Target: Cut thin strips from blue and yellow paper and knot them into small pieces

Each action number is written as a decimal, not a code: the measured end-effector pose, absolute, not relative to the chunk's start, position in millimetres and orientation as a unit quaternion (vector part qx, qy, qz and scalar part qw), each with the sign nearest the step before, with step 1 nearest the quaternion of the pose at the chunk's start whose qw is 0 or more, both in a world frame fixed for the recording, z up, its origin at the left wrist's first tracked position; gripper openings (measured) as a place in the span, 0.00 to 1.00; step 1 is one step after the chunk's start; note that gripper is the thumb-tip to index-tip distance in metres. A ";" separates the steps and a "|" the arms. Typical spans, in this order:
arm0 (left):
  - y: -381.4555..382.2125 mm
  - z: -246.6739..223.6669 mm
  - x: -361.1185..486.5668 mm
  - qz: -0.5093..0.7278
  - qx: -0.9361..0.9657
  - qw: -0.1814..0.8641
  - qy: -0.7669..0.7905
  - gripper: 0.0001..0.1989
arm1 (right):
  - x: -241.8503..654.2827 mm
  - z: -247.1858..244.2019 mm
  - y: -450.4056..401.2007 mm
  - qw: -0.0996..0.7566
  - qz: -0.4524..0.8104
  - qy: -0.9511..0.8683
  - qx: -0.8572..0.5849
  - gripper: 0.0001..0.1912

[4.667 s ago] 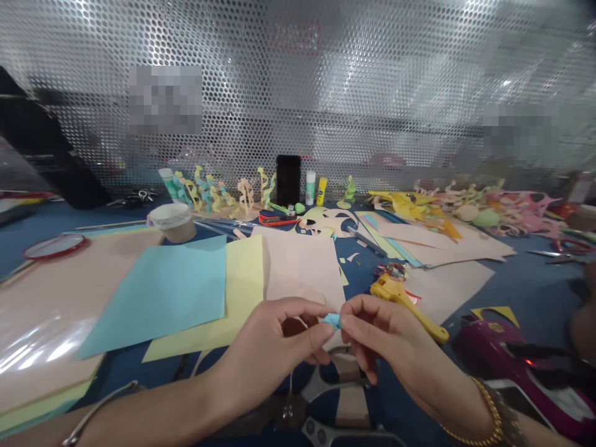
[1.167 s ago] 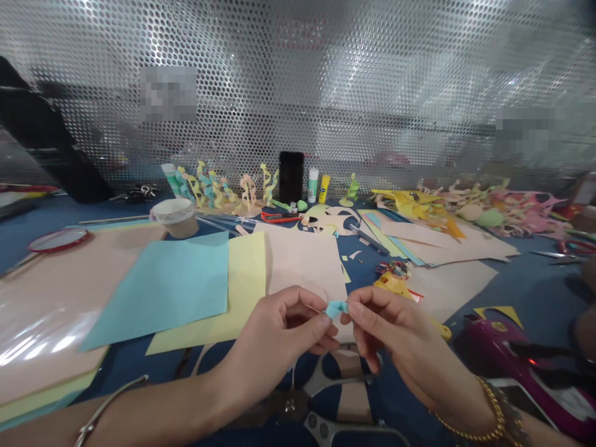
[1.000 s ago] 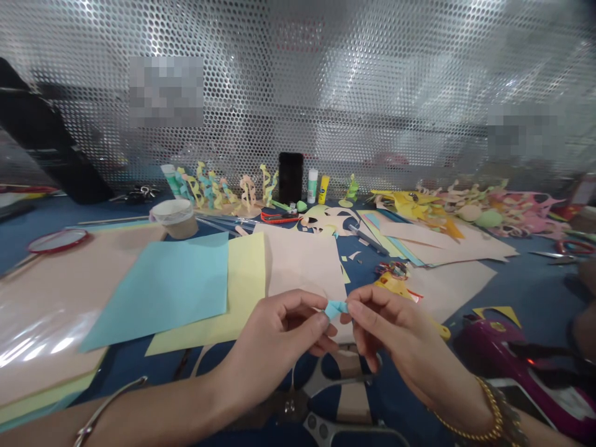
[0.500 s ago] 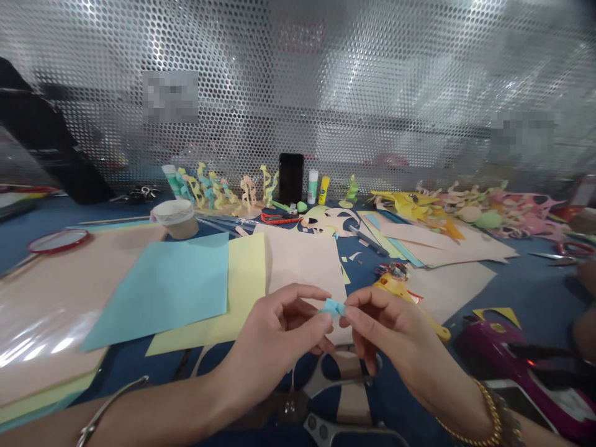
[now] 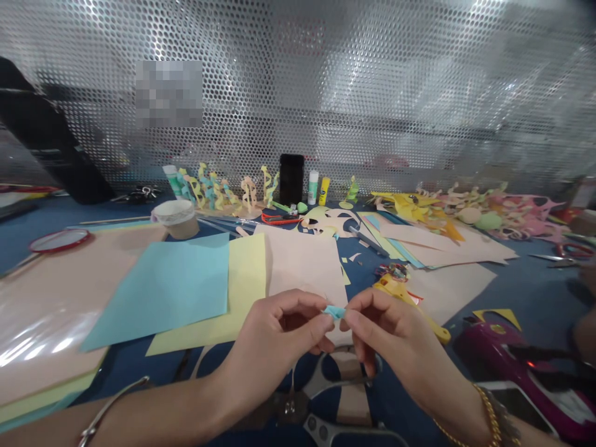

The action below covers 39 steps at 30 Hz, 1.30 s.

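Taking the small folded strip of blue paper as the clock's centre, it is held up between the two hands, above the near part of the table. The left hand pinches its nine o'clock end between thumb and forefinger, while the right hand nips the three o'clock end the same way—fingertips close together, the strip bridging them. At six o'clock, below the hands, lie grey-handled scissors. A pale pink sheet stretches away toward eleven, a yellow sheet sits around ten, and at nine a blue sheet overlaps the yellow one. A paper-lined cup stands farther off at ten. Near twelve, two glue sticks stand upright beside a black phone. Around three o'clock lies a yellow tool—partly behind the right hand—with a purple device beyond it, nearer four.
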<state>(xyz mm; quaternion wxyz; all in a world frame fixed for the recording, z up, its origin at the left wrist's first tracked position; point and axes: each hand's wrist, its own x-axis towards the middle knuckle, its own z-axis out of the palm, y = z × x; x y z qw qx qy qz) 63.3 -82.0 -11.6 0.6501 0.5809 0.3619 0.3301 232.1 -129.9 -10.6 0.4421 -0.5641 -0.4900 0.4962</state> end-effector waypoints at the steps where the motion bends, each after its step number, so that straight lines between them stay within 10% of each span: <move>1: -81.6 -12.2 63.1 0.334 0.579 0.651 0.360 0.07 | 231.7 -9.9 -130.1 0.440 0.495 -0.493 -0.565 0.17; 39: -80.1 -11.3 62.8 0.310 0.589 0.647 0.372 0.07 | 232.9 -13.1 -132.7 0.434 0.482 -0.510 -0.565 0.13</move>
